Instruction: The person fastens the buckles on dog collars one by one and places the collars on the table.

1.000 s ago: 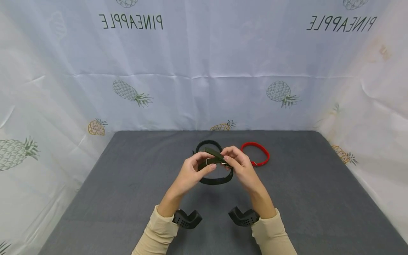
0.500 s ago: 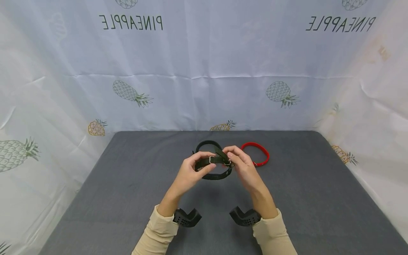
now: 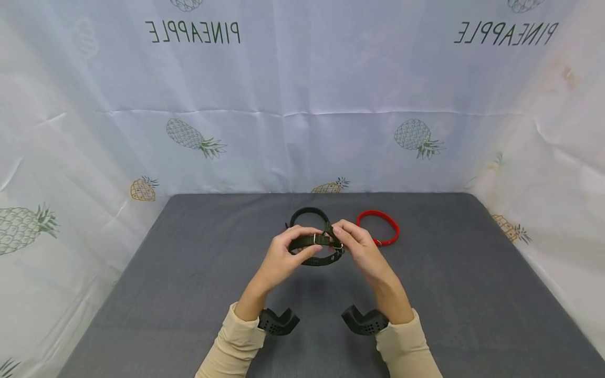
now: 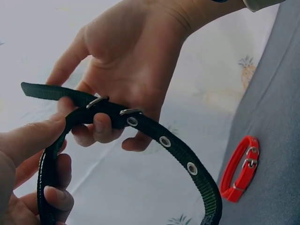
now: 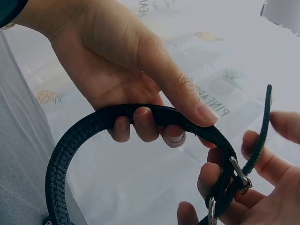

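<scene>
A dark green collar [image 3: 322,261] with a metal buckle [image 5: 240,175] and metal eyelets is held up in a loop above the table. My left hand [image 3: 281,257] grips its band between thumb and curled fingers, to the left of the buckle. With its thumb and fingertips my right hand [image 3: 363,251] pinches the strap near the buckle. The strap's free tail [image 4: 40,91] sticks out past the buckle, against the right fingers. A metal loop [image 3: 315,239] sits on the band near the left fingertips.
Behind the hands a black collar [image 3: 309,210] lies on the grey table [image 3: 198,294]. To its right lies a red buckled collar [image 3: 378,212]. A white pineapple-print curtain [image 3: 302,152] stands along the back and sides.
The strap's tail has swung from lying across toward the left hand to standing up near the right fingertips. The collar's lower loop has risen slightly. Both hands stay nearly in place.
</scene>
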